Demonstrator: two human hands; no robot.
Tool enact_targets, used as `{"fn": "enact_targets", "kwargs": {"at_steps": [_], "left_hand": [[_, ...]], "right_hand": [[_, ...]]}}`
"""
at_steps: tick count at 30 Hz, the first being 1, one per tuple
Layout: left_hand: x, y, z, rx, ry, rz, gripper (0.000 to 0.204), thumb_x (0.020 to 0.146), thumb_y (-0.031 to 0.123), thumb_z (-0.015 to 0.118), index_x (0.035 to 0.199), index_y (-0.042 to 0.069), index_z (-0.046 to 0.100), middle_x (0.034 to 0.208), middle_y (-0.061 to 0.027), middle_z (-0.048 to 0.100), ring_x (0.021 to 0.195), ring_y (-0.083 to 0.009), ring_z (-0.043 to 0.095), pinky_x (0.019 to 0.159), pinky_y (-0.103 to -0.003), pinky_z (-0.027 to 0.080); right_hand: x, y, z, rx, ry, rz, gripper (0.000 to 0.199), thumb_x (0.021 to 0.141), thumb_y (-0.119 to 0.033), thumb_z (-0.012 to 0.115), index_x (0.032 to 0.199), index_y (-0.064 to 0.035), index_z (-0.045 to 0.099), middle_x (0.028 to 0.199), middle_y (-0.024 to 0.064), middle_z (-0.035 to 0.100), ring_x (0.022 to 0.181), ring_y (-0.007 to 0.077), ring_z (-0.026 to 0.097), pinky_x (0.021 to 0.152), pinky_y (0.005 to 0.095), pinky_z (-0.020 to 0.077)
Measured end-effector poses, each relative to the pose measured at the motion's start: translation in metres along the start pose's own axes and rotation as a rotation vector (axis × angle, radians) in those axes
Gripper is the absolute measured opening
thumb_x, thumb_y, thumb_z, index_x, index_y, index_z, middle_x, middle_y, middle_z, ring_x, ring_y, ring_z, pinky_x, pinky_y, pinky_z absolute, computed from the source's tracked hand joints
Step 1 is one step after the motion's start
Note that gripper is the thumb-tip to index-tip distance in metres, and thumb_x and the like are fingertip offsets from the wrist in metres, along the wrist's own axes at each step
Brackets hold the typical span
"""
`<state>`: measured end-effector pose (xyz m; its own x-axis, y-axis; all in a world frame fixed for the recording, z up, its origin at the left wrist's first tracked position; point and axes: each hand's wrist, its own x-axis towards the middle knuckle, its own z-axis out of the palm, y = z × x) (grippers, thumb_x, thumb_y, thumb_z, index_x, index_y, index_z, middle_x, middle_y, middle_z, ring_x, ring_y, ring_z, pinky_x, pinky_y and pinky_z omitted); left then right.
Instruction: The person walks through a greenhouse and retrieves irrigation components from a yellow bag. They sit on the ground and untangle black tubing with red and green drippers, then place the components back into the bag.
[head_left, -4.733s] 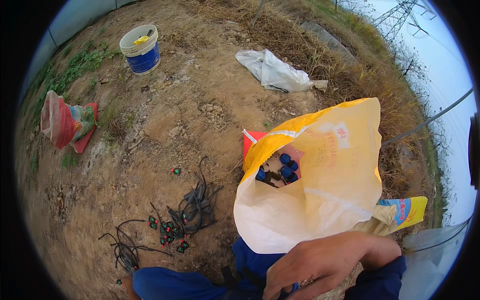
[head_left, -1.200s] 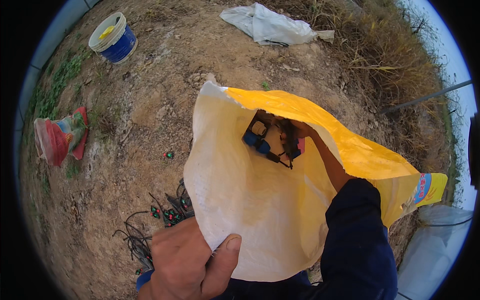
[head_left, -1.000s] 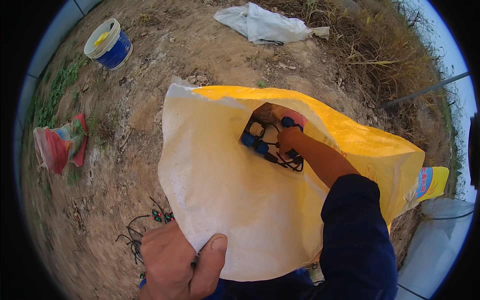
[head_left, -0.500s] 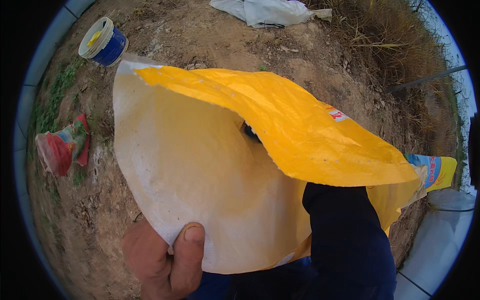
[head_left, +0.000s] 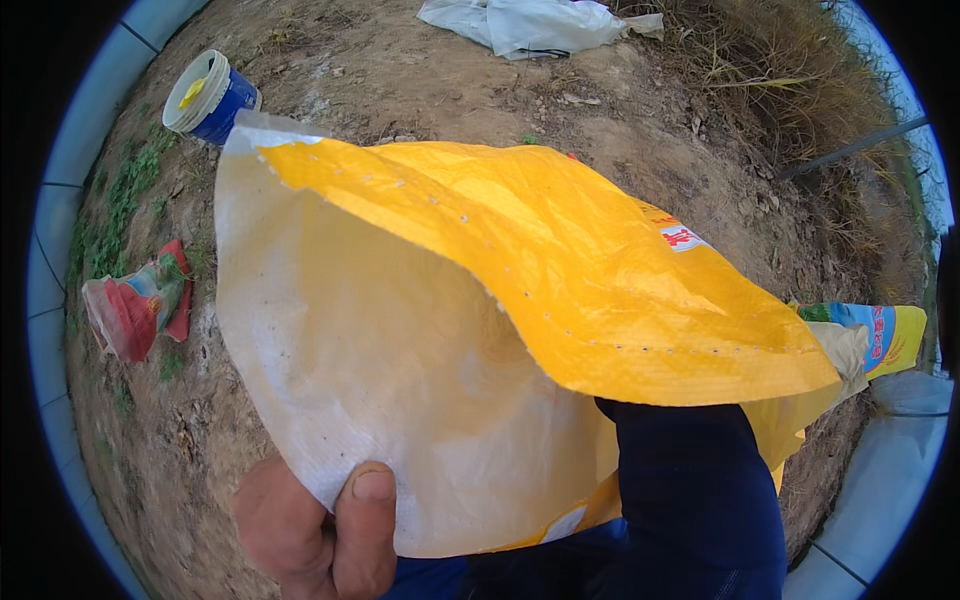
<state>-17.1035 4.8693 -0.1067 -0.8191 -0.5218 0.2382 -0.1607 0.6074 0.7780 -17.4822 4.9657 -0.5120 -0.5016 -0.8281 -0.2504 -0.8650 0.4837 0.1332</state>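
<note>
A large yellow woven plastic sack point(head_left: 590, 270) with a whitish inner lining fills the middle, its mouth gaping toward me. At the lower left, my left hand point(head_left: 320, 530) pinches the near edge of the mouth between thumb and fingers. My right forearm, in a dark sleeve, reaches into the sack at its right side. The yellow top flap hides my right hand completely, so whatever it holds or touches does not show. A line of small stitch holes runs along the flap's edge.
A blue and white bucket point(head_left: 213, 98) with something yellow inside stands at the far left. Below it lies a crumpled red and green bag point(head_left: 135, 303). White sheeting point(head_left: 530, 25) lies at the back. Dry grass point(head_left: 760, 60) grows far right, near a colourful bag point(head_left: 893, 340).
My right hand, with a dark bit of it glimpsed inside the sack before, is now fully hidden. The flap's front edge has dropped slightly, and the left hand still grips the rim.
</note>
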Motion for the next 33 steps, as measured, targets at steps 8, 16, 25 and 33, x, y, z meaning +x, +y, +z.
{"fn": "enact_targets", "kwargs": {"at_steps": [8,16,25,33], "left_hand": [[0.009,0.006,0.011,-0.101,0.208,-0.226,0.027,0.097,0.016,0.058,0.104,-0.009,0.065,0.089,-0.0074,0.067,0.08,-0.0092,0.054,0.071,-0.024,0.041],[0.016,0.007,0.023,-0.209,0.234,-0.214,0.032,0.098,0.016,0.057,0.114,-0.011,0.063,0.1,-0.0106,0.068,0.089,-0.0113,0.059,0.082,-0.023,0.044],[0.0,0.017,0.032,-0.079,0.45,-0.317,0.03,0.097,0.013,0.058,0.117,-0.008,0.063,0.109,-0.0159,0.067,0.099,-0.0162,0.06,0.091,-0.03,0.045],[-0.003,0.015,0.025,-0.092,0.319,-0.262,0.03,0.096,0.013,0.056,0.115,-0.01,0.063,0.105,-0.0144,0.069,0.096,-0.0161,0.06,0.088,-0.028,0.044]], "right_hand": [[-0.011,0.022,-0.012,-0.053,-0.146,-0.152,0.047,0.081,-0.021,0.065,0.127,-0.0173,0.06,0.101,0.0169,0.069,0.098,0.0331,0.068,0.079,0.0486,0.0544],[-0.038,0.025,-0.066,0.069,-0.584,-0.08,0.054,0.079,-0.017,0.068,0.131,-0.0228,0.057,0.1,0.0117,0.069,0.095,0.03,0.068,0.075,0.0454,0.0548],[-0.014,-0.004,0.026,0.181,-0.192,0.185,0.054,0.078,-0.019,0.07,0.131,-0.0221,0.058,0.109,0.0103,0.066,0.1,0.0299,0.066,0.079,0.0456,0.0541],[-0.009,0.004,0.031,0.244,-0.211,0.181,0.055,0.077,-0.02,0.072,0.13,-0.0214,0.059,0.117,0.0091,0.063,0.104,0.0298,0.064,0.083,0.0458,0.0534]]}}
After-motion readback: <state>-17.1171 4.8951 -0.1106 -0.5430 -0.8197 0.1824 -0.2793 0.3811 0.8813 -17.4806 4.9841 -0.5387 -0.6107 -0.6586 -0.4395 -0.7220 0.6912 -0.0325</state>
